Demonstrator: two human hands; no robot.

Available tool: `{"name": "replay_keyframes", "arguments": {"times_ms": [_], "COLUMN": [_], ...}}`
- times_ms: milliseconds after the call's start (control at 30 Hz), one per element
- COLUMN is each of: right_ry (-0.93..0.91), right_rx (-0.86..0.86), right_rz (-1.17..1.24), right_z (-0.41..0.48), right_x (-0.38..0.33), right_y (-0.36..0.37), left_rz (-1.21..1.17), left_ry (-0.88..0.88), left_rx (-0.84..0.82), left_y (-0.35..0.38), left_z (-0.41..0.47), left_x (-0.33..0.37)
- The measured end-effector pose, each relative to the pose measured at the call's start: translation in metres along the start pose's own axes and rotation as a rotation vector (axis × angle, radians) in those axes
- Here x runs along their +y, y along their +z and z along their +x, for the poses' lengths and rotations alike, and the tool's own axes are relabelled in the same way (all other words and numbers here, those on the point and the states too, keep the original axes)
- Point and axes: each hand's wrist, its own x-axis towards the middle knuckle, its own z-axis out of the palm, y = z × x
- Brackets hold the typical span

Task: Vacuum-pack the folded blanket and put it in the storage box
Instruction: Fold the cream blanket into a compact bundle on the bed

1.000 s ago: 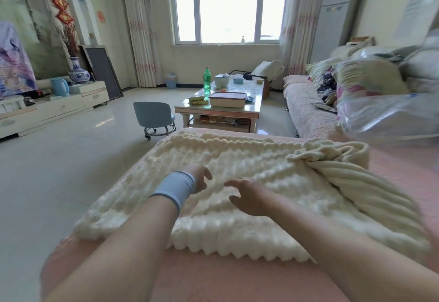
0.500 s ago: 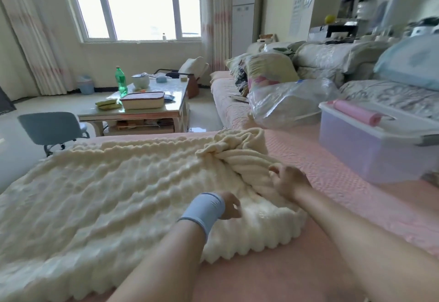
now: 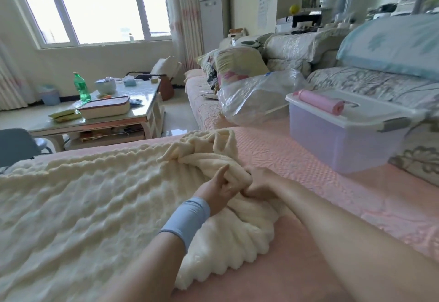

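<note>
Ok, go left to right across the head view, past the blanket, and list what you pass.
Bin → bottle → chair → bag → box

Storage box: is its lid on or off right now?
On. The white lid sits flat across the storage box, a pink roll lying on it. Latch clipped or not: cannot tell.

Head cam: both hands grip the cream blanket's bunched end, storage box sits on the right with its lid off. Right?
Not quite. The head view shows the storage box with its lid on and a pink roll lying on top. The rest holds: the left hand and right hand both grip the cream blanket at its bunched end, box on the right.
</note>
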Motion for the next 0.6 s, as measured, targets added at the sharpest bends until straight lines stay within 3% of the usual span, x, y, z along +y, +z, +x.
{"name": "replay_keyframes", "arguments": {"times_ms": [67,167,267,333,400,467,533,600], "right_ry": [0.031,0.347,0.593,0.493,0.17,-0.088,-0.122,-0.041], "right_rx": [0.117,0.244,0.042,0.004,0.033,-0.042,-0.178,-0.25], "right_rz": [-0.064,-0.229,-0.373,-0.51,-0.607,-0.502,-0.495,-0.544], "right_z": [-0.014,-0.042,-0.07,-0.08,-0.087,-0.095,-0.104,-0.11], "right_x": [0.013,0.045,0.06,0.055,0.042,0.03,0.023,0.025], "right_y": [-0.022,-0.049,-0.041,-0.023,-0.011,-0.002,0.007,0.011], "left_rz": [-0.016,0.01,0.237,0.392,0.554,0.709,0.776,0.749], "left_ry": [0.056,0.085,0.102,0.068,0.015,0.037,0.065,0.058], "left_rx": [-0.076,-0.153,-0.305,-0.436,-0.544,-0.575,-0.571,-0.533], "left_y": [0.001,0.01,0.026,0.036,0.042,0.044,0.046,0.047], "left_z": [-0.004,-0.012,-0.024,-0.035,-0.046,-0.056,-0.062,-0.066], "left_x": [0.01,0.032,0.052,0.06,0.064,0.064,0.062,0.062]}}
